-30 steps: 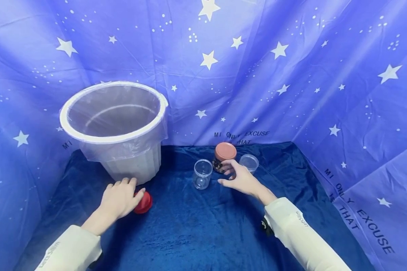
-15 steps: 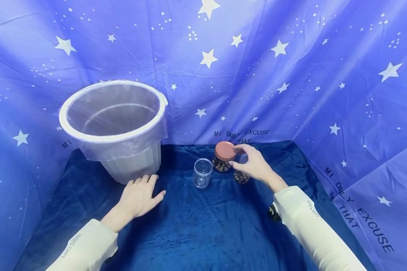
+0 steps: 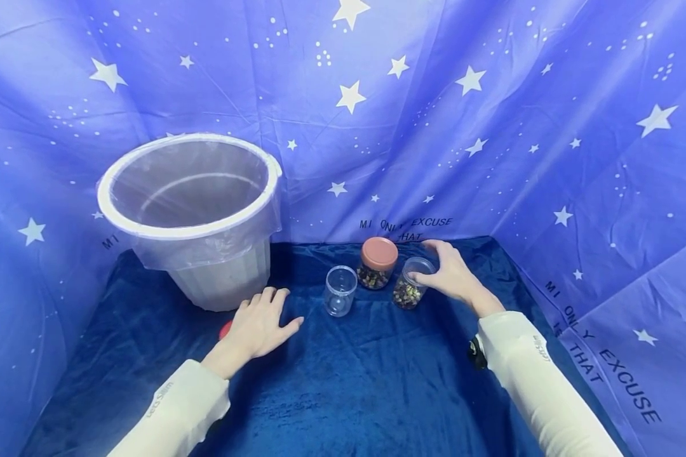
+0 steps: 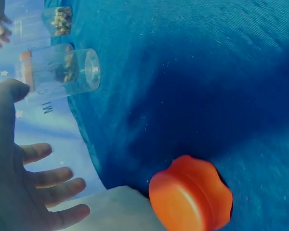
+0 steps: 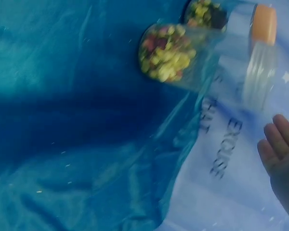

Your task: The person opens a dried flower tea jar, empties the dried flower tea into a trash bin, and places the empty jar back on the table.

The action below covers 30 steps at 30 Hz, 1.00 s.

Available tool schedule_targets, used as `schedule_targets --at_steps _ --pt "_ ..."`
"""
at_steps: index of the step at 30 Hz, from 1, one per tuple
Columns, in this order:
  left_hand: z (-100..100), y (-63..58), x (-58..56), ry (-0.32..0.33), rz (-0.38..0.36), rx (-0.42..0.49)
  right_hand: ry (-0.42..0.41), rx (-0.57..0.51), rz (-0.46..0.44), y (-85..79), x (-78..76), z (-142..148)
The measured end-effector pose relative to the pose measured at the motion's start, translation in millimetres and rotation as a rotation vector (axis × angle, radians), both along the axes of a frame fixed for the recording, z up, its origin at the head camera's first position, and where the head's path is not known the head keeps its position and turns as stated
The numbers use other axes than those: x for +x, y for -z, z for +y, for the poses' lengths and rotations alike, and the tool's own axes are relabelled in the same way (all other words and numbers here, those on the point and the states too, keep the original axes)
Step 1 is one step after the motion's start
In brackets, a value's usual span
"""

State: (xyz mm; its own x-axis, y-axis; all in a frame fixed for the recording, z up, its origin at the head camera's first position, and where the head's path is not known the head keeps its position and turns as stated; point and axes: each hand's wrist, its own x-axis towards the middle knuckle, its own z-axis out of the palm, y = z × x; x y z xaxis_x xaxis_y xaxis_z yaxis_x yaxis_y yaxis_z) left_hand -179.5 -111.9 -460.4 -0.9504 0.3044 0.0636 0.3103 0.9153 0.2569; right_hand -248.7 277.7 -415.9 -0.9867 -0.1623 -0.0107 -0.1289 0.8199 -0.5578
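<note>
Taking the plain clear jar [image 3: 340,297] as the middle of a clock face in the head view, we see the right hand [image 3: 456,274] toward three o'clock, its thumb and fingers set wide about the upper part of the clear-lidded jar [image 3: 407,294]. That jar stands upright, also at three o'clock, with yellow, red and dark bits in its lower part. The thumb overlaps it in the head view, and we cannot tell whether it touches; in the right wrist view the visible fingers are apart from the lid and the hand is cut off by the frame edge.

The left hand [image 3: 257,327] lies toward eight o'clock, fingers spread wide. It hides most of a red scalloped piece [image 4: 190,195], which the left wrist view shows better, though cut off below; we cannot tell what it is.

At two o'clock we find the pink-lidded jar [image 3: 378,259], part filled with similar bits; the plain jar covers part of it in the left wrist view. At ten o'clock stands the white bin [image 3: 223,276] with its translucent liner [image 3: 162,251]; its bottom inside is murky. All stand on blue velvety cloth [image 3: 354,393].
</note>
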Motion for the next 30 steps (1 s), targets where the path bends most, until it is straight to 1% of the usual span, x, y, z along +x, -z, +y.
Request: schedule_targets --at_steps 6,11,15,21,23,26,30 --pt "11.5 1.5 -14.6 -0.015 -0.055 0.1 0.026 0.016 -0.088 9.4 -0.9 18.6" --pt "16.0 1.9 -21.8 -0.015 -0.088 0.136 0.016 0.053 -0.16 17.5 -0.6 23.7" --pt "18.7 2.1 -22.8 -0.015 -0.112 0.145 0.011 0.06 -0.196 24.7 1.3 24.7" --pt "22.4 0.1 -22.5 -0.039 -0.113 0.186 0.018 0.03 -0.232 37.4 6.4 21.6" --pt "23.9 0.6 -21.8 -0.045 -0.116 0.188 0.023 0.027 -0.25 42.8 8.4 19.8" --pt "26.9 4.2 -20.2 -0.034 -0.125 0.182 0.046 0.014 -0.267 52.3 11.3 16.5" --pt "30.3 11.2 -18.7 -0.026 -0.125 0.175 0.07 -0.021 -0.259 64.6 14.8 10.6"
